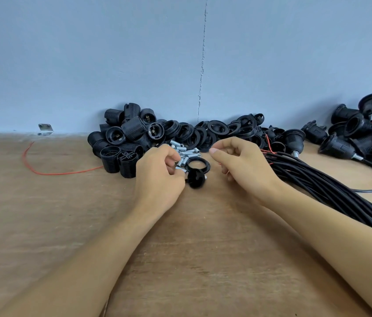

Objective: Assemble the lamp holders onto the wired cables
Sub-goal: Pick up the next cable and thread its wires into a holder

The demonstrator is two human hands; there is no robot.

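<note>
Our left hand's [160, 177] fingers [171, 159] curl onto a black domed plastic lamp-holder cap [196, 178], with a small silver threaded metal tube [179, 168] at their tips. Our right hand's [242, 165] fingers [227, 145] are loosely curled near the thumb; we cannot tell whether they hold anything. Just beyond the cap lie a black plastic ring [198, 162] and a heap of silver tubes [186, 151]. Black threaded lamp holders [123, 143] are piled at the left and a bundle of black cables [317, 181] lies at the right, on the wooden desk [203, 236].
</note>
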